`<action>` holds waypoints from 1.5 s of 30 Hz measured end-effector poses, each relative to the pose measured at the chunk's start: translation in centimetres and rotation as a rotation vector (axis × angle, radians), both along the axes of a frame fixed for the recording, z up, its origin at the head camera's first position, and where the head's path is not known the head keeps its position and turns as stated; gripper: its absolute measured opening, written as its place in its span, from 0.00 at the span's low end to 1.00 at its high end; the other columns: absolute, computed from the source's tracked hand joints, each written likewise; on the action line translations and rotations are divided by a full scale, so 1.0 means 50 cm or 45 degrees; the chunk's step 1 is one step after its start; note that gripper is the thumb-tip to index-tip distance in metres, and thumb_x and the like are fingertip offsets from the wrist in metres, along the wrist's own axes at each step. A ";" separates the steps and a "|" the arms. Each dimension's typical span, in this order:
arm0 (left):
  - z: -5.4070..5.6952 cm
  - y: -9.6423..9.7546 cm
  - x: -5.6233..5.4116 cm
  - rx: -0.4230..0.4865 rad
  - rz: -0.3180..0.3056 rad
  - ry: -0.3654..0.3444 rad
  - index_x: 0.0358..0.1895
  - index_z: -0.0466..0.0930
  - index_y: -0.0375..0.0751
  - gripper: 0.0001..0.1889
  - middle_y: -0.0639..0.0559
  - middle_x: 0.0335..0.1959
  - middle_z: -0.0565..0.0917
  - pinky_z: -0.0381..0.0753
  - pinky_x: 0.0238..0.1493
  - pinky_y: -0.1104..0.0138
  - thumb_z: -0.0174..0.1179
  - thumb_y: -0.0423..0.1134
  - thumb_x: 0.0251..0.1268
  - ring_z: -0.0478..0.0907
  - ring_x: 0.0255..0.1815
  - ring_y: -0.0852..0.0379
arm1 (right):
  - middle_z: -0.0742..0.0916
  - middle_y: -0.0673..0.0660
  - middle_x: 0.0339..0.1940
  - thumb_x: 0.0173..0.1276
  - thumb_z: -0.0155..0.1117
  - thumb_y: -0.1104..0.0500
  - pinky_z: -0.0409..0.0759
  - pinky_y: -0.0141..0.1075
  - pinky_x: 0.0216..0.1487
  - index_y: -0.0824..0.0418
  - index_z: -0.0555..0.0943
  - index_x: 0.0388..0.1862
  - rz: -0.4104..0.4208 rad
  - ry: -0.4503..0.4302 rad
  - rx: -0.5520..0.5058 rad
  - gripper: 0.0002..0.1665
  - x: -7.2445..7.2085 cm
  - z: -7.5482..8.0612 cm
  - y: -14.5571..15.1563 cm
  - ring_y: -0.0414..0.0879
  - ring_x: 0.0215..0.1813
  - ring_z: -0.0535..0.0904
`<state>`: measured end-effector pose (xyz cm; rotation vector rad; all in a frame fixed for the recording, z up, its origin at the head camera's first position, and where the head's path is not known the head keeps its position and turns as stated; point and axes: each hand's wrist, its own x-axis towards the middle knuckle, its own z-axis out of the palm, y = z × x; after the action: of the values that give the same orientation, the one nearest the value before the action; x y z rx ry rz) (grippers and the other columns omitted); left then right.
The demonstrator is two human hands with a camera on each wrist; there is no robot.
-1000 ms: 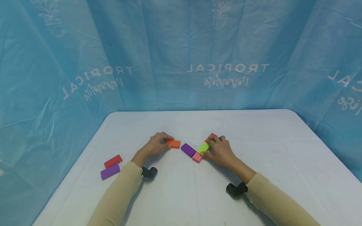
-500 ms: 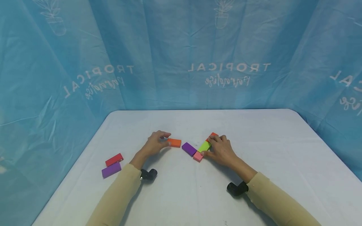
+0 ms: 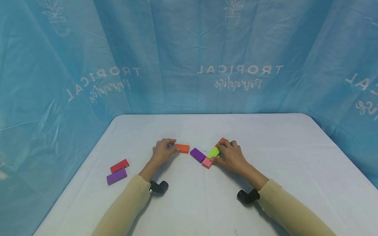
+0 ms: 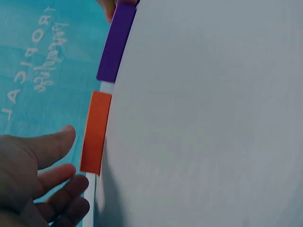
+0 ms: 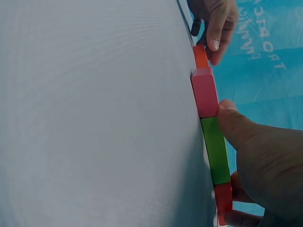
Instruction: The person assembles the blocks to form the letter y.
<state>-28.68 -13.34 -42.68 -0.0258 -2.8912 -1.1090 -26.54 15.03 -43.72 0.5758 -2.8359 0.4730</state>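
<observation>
In the head view, my left hand (image 3: 164, 152) is beside an orange block (image 3: 183, 148). The left wrist view has its thumb and fingers spread loosely, apart from that orange block (image 4: 96, 132). My right hand (image 3: 232, 157) spans a slanting row of blocks: thumb at the pink block (image 3: 207, 163), curled fingers at the red-orange block (image 3: 222, 141). Between these two lies a lime-green block (image 3: 213, 152), which meets the pink one end to end in the right wrist view. A purple block (image 3: 198, 155) slants from the pink block toward the orange one, with a small gap between purple and orange.
On the left of the white table (image 3: 265, 137), a red block (image 3: 119, 166) lies against another purple block (image 3: 116, 176), near my left forearm. A blue printed curtain (image 3: 177, 49) hangs behind the table and along its sides.
My left thumb and fingers have come off the orange block, and that hand has drawn back slightly. The right hand and the blocks stay in place.
</observation>
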 end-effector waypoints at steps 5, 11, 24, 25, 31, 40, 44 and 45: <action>-0.002 0.015 0.005 -0.016 0.071 0.031 0.56 0.77 0.41 0.24 0.44 0.53 0.79 0.56 0.61 0.46 0.65 0.45 0.57 0.69 0.58 0.45 | 0.76 0.62 0.63 0.55 0.66 0.36 0.67 0.56 0.54 0.65 0.74 0.61 0.003 0.005 -0.005 0.44 0.000 0.001 0.001 0.60 0.55 0.68; -0.006 0.027 0.010 -0.090 0.121 0.061 0.54 0.79 0.42 0.23 0.44 0.51 0.81 0.60 0.57 0.48 0.65 0.46 0.55 0.71 0.56 0.45 | 0.77 0.61 0.62 0.55 0.66 0.36 0.68 0.56 0.53 0.66 0.74 0.61 0.007 0.012 -0.006 0.44 0.001 -0.001 0.002 0.60 0.54 0.68; -0.008 0.037 0.006 -0.127 0.120 0.103 0.54 0.79 0.41 0.21 0.44 0.50 0.81 0.60 0.56 0.48 0.65 0.43 0.56 0.71 0.55 0.45 | 0.76 0.61 0.63 0.55 0.66 0.36 0.68 0.55 0.55 0.65 0.73 0.62 -0.018 -0.012 0.018 0.45 -0.004 -0.004 -0.001 0.60 0.56 0.68; -0.009 0.037 0.005 -0.124 0.111 0.102 0.54 0.79 0.41 0.21 0.44 0.50 0.81 0.59 0.56 0.48 0.64 0.43 0.56 0.70 0.55 0.45 | 0.76 0.61 0.63 0.55 0.65 0.36 0.68 0.54 0.55 0.65 0.73 0.63 -0.023 -0.019 0.021 0.45 -0.005 -0.004 -0.001 0.60 0.57 0.67; -0.011 0.036 -0.008 -0.078 0.028 0.075 0.56 0.78 0.43 0.22 0.44 0.54 0.79 0.57 0.58 0.47 0.63 0.42 0.57 0.68 0.57 0.45 | 0.76 0.61 0.62 0.55 0.66 0.36 0.68 0.55 0.54 0.65 0.74 0.61 -0.012 0.000 0.003 0.44 -0.003 -0.006 0.000 0.60 0.55 0.68; -0.003 0.037 -0.025 -0.007 -0.061 0.010 0.58 0.76 0.45 0.22 0.45 0.54 0.79 0.56 0.61 0.49 0.62 0.40 0.58 0.68 0.56 0.48 | 0.77 0.61 0.62 0.55 0.66 0.36 0.67 0.55 0.53 0.66 0.74 0.61 -0.004 0.010 -0.010 0.44 -0.001 -0.004 0.000 0.61 0.55 0.68; -0.003 0.038 -0.033 -0.001 -0.095 0.013 0.58 0.77 0.45 0.22 0.47 0.55 0.80 0.55 0.61 0.48 0.62 0.39 0.58 0.68 0.57 0.48 | 0.76 0.61 0.63 0.55 0.65 0.36 0.67 0.55 0.54 0.66 0.74 0.62 -0.012 -0.002 -0.010 0.45 -0.001 -0.004 -0.001 0.61 0.56 0.68; -0.004 0.038 -0.035 0.000 -0.103 0.012 0.58 0.77 0.46 0.22 0.47 0.55 0.80 0.55 0.62 0.48 0.62 0.39 0.59 0.68 0.57 0.48 | 0.76 0.61 0.63 0.55 0.65 0.35 0.67 0.55 0.55 0.66 0.74 0.62 -0.017 -0.011 -0.011 0.45 -0.002 -0.004 -0.001 0.61 0.57 0.67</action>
<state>-30.42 -11.43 -42.86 -0.1488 -2.9057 -1.1172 -26.62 14.97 -43.93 0.5546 -2.8425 0.4859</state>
